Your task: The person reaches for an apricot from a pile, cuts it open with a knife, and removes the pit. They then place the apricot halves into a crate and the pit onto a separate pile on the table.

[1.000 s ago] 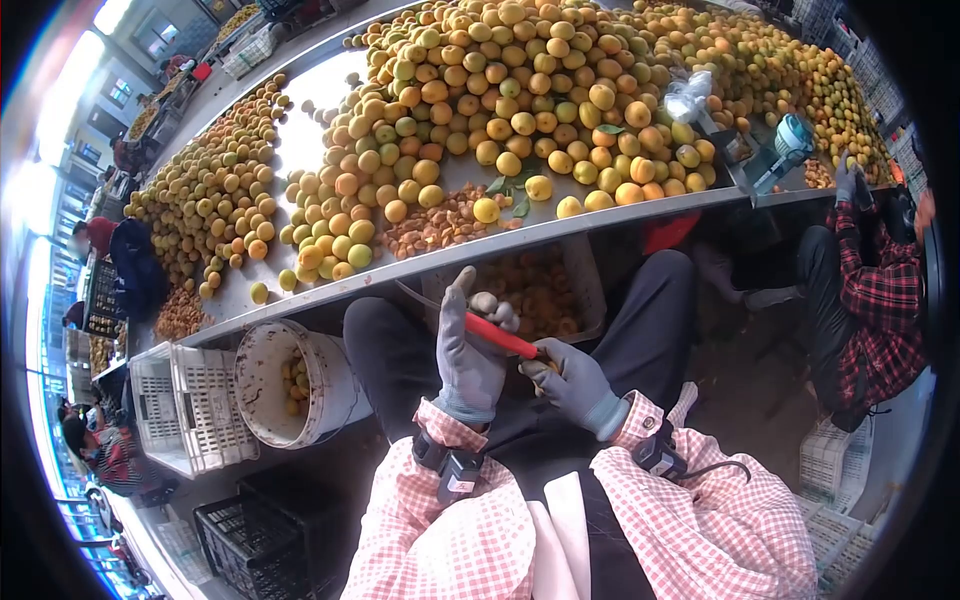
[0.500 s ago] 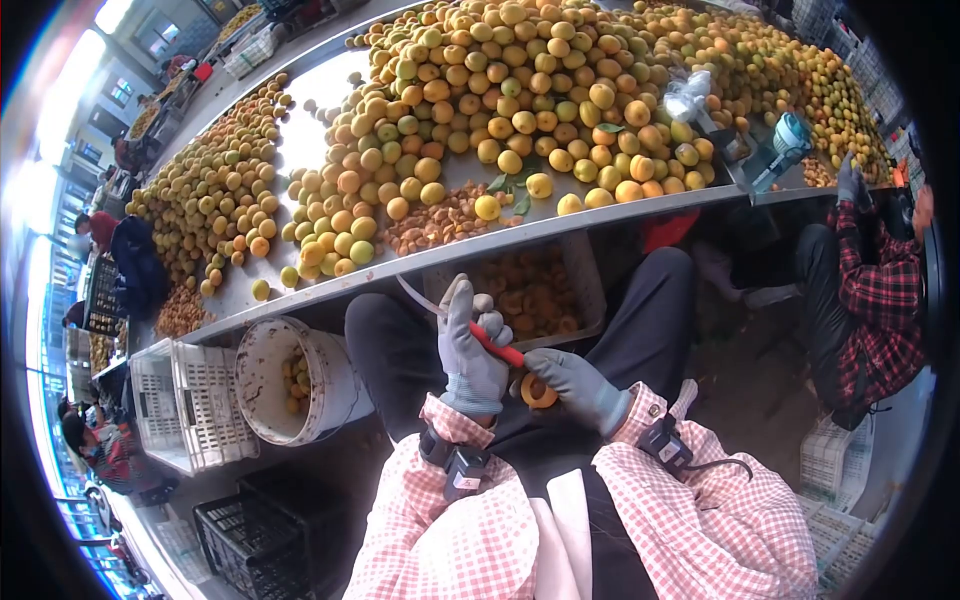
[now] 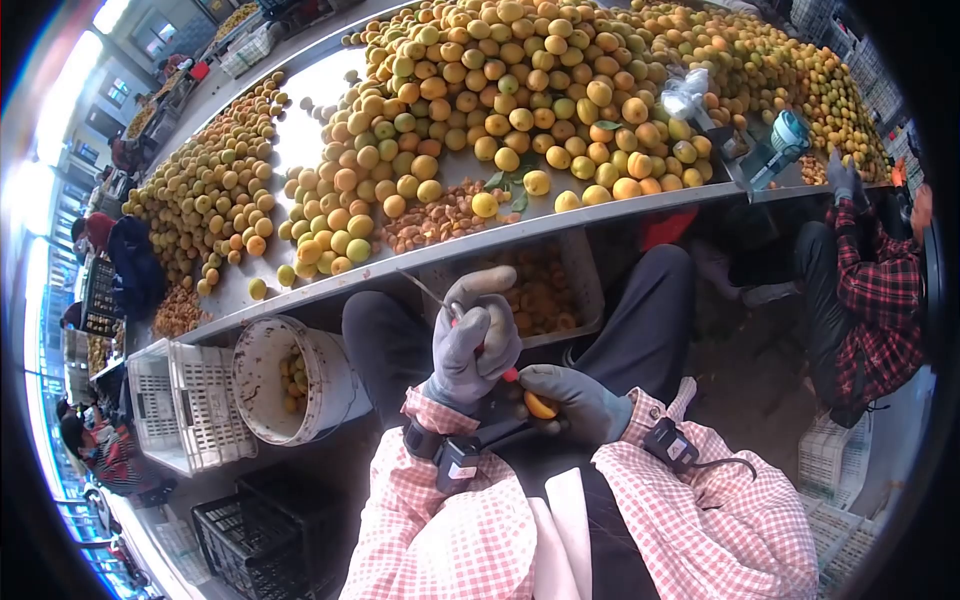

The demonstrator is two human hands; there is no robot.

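Left hand (image 3: 476, 340), grey-gloved: raised above the lap just in front of the counter (image 3: 375, 272), fingers curled around a red-handled tool (image 3: 511, 375). The thin shaft of the tool is pointed up toward the counter edge; its red end is shown beside the right hand. Most of the handle is hidden by the glove.

Right hand (image 3: 580, 401), grey-gloved: held lower and just beside the left, with an orange fruit piece (image 3: 541, 406) pinched at the fingertips. The far side of the piece is hidden, so whether it is whole or halved cannot be told.

Counter, metal: laden with a large heap of yellow-orange fruit (image 3: 510, 65). Near its front edge, a small pile of brown stones (image 3: 435, 222) is laid among loose fruit and a few green leaves (image 3: 518, 190). Farther right, a clear plastic bag (image 3: 685, 95) and a blue-green bottle (image 3: 788, 135) are placed.

Crate with orange pieces (image 3: 588, 275): set below the counter edge, beyond the hands.

White bucket (image 3: 335, 392): stained inside, partly filled with fruit, stood left of the knees. Beside it, white crates (image 3: 212, 405); nearer the viewer, a black crate (image 3: 250, 535).

Co-worker in a red plaid sleeve (image 3: 875, 285): seated at far right, a gloved hand (image 3: 845, 178) held at the counter edge.
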